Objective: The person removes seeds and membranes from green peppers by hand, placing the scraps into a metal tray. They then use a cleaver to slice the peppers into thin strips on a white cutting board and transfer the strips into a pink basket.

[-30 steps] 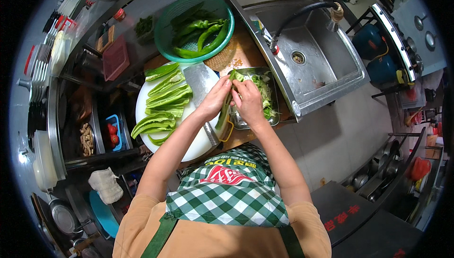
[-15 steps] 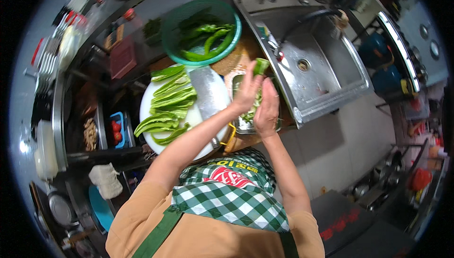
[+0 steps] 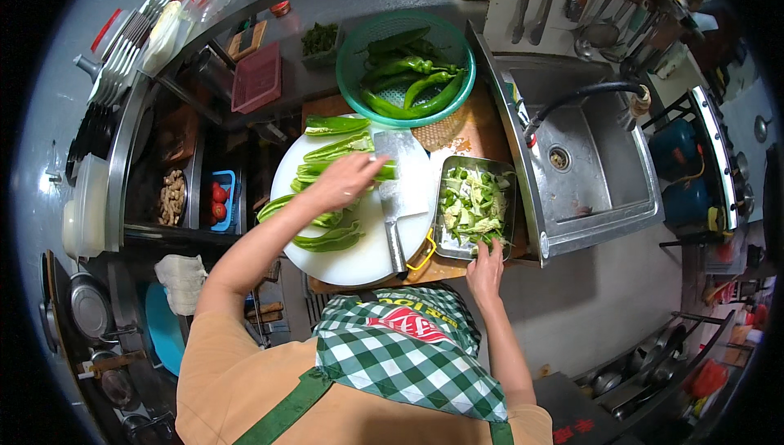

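My left hand (image 3: 345, 182) is over the round white cutting board (image 3: 343, 259), closed on a green pepper piece (image 3: 385, 170) above other split green peppers (image 3: 331, 238). A cleaver (image 3: 402, 197) lies flat on the board's right side, handle toward me. Right of the board, a rectangular metal tray (image 3: 442, 237) holds pale pepper cores and green scraps (image 3: 472, 204). My right hand (image 3: 487, 270) reaches over the tray's near rim, its fingers apart at the scraps. Whole green peppers (image 3: 412, 86) fill part of a green colander (image 3: 353, 95) behind the board.
A metal sink (image 3: 600, 163) with a black faucet hose (image 3: 572, 95) stands to the right. At the left are a red plastic basket (image 3: 256, 79), a blue basket (image 3: 232, 192) with tomatoes, and ginger (image 3: 172, 198). A yellow handle (image 3: 424, 251) sticks out beside the board.
My hands were together above the tray, with a pepper piece in the left. They have parted: the left moved over the board with the pepper, the right came down to the tray's near rim.
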Demonstrator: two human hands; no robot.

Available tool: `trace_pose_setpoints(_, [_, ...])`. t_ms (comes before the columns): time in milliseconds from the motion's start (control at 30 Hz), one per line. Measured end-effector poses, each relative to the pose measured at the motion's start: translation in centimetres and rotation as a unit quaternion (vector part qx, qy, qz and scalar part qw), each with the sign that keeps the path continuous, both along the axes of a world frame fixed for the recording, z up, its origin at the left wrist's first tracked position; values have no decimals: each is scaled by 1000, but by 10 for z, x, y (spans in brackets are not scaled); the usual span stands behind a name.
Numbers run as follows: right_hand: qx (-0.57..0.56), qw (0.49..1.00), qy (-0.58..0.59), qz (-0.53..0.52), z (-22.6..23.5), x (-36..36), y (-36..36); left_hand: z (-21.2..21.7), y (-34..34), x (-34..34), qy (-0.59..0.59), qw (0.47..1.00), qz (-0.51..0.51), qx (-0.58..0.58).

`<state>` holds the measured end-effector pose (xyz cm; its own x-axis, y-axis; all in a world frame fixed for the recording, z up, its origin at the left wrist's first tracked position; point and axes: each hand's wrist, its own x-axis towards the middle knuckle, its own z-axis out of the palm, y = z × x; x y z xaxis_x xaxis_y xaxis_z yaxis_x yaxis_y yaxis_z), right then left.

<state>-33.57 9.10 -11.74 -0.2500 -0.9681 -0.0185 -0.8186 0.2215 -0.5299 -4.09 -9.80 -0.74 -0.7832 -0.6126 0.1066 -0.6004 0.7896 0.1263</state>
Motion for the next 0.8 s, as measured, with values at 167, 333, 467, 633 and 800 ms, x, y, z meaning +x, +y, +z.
trace_pose_setpoints(167, [-4, 999, -33, 3, 2, 10, 4, -29, -7, 58, 72, 995, 57, 29])
trace_pose_setpoints(333, [-38, 998, -34, 23, 15, 13, 2, -72, -67, 69, 29, 970, 240, -5])
trace_pose_setpoints(467, [-59, 995, -68, 33, 20, 18, -3, -90, -80, 80, 31, 983, 176, 34])
trace_pose_setpoints(633, [-166, 979, -87, 86, 53, 23, -21, -24, -64, 45, 58, 981, 153, 109])
trace_pose_setpoints(800, [-332, 936, -46, 105, 96, 42, -71, 35, -18, -27, 47, 974, 62, 215])
